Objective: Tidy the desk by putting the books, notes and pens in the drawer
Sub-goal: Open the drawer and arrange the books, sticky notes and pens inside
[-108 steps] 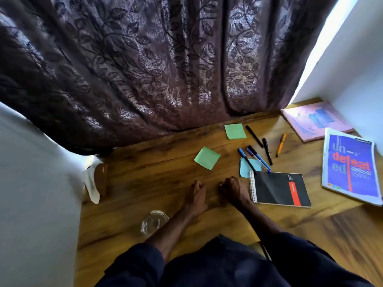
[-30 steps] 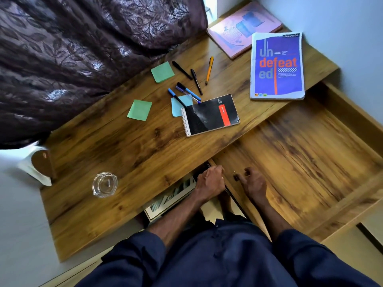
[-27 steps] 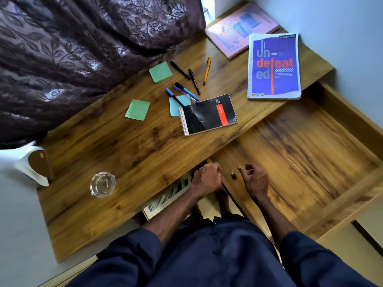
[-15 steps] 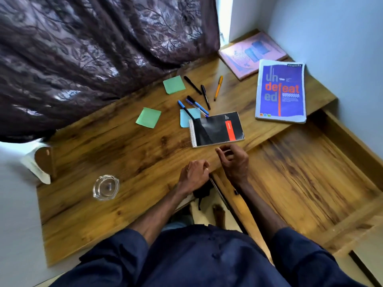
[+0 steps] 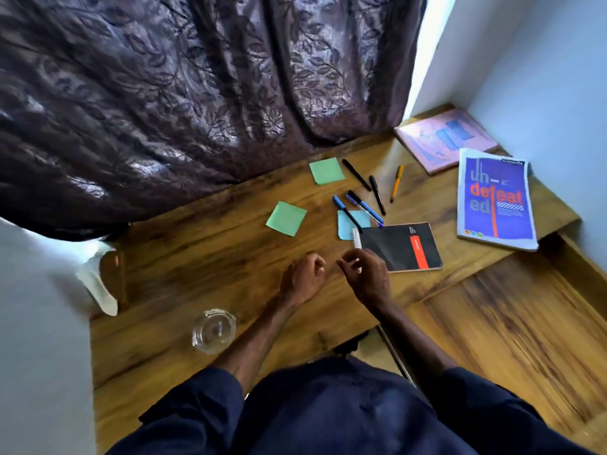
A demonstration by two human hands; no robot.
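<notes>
A clear glass ashtray (image 5: 213,330) sits at the left of the wooden desk (image 5: 184,264). The left hand (image 5: 303,279) and right hand (image 5: 364,277), loosely curled and holding nothing, have risen from the open wooden drawer (image 5: 512,333) to beside the black spiral notebook (image 5: 399,246); pens (image 5: 364,205) and the blue book (image 5: 496,198) lie beyond on the desk.

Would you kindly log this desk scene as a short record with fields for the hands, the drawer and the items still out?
left hand: over the desk, fingers curled, holding nothing
right hand: beside the black notebook, holding nothing
drawer: pulled open; nothing visible inside
books on desk: black notebook, blue book, pink book
notes: two green notes, one blue note
pens: six, loose between the notes and the books
other: glass dish
</notes>
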